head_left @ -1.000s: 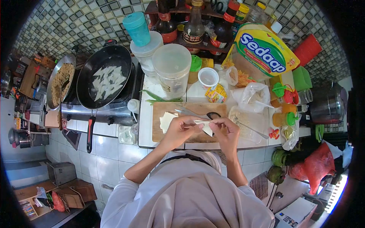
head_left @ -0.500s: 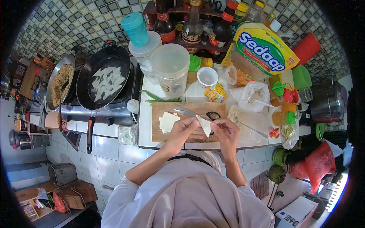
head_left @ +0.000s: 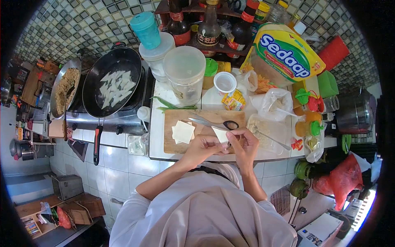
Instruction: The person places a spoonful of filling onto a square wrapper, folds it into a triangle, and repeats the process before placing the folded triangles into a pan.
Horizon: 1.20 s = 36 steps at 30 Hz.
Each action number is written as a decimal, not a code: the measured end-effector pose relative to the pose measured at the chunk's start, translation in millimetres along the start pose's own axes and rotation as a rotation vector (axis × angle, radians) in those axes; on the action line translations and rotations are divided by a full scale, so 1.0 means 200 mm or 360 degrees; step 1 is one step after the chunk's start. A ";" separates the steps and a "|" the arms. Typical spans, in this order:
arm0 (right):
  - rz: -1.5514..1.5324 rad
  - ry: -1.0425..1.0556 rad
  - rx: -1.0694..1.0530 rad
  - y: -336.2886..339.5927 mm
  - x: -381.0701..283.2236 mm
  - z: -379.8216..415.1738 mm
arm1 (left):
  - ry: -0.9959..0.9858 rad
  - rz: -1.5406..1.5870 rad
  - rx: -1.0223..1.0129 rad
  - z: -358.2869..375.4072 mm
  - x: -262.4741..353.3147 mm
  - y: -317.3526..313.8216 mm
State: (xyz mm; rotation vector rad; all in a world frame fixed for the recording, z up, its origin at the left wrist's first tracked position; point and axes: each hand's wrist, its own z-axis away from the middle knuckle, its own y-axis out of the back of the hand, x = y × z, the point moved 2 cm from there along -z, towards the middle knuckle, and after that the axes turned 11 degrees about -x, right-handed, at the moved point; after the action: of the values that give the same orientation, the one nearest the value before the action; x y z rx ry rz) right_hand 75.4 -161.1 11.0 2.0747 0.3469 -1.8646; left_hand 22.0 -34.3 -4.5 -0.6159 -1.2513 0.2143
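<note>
My left hand (head_left: 202, 145) and my right hand (head_left: 242, 142) both pinch a folded white triangular wrapper (head_left: 221, 134) over the front edge of a wooden cutting board (head_left: 169, 145). A small stack of square white wrappers (head_left: 183, 131) lies on the board's left part. Scissors (head_left: 214, 122) rest across the board behind my fingers. To the right stands a clear tray (head_left: 268, 131) with filling and a spoon in it.
A black pan (head_left: 113, 82) with several folded wrappers sits on the stove at left, beside a wok of fried noodles (head_left: 64, 87). Plastic containers (head_left: 185, 72), sauce bottles (head_left: 209, 25), a yellow Sedaap bag (head_left: 286, 53) and small bags crowd the counter behind the board.
Both hands drew back toward me to the board's front edge, uncovering the wrapper stack. The wrapper between them went from a flat strip to an upright folded triangle.
</note>
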 end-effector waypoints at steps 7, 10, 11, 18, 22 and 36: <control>0.0062 0.0026 0.0004 0.01 -0.03 0.00 | 0.0067 -0.0045 -0.0032 0.00 0.00 -0.01; 0.0062 0.0045 -0.0005 0.01 -0.03 0.00 | 0.0095 -0.0107 -0.0069 0.00 0.00 -0.01; 0.0061 0.0045 -0.0005 0.01 -0.03 0.01 | 0.0100 -0.0117 -0.0077 0.00 0.00 -0.01; 0.0004 -0.0062 -0.0183 0.02 -0.04 0.01 | -0.0242 -0.0007 0.0206 -0.01 0.03 0.02; -0.0054 -0.0045 -0.0167 0.01 -0.02 0.01 | -0.0301 -0.0133 0.0193 0.00 0.05 0.04; -0.0018 -0.0066 -0.0332 -0.01 -0.07 0.01 | -0.0337 -0.0057 0.0323 0.04 0.08 0.10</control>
State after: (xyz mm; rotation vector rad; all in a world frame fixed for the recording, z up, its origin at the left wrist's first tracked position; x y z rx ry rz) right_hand 71.4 -160.2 23.7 1.8971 0.5201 -1.7915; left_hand 23.4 -8.0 0.1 -0.4025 -1.4223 0.3793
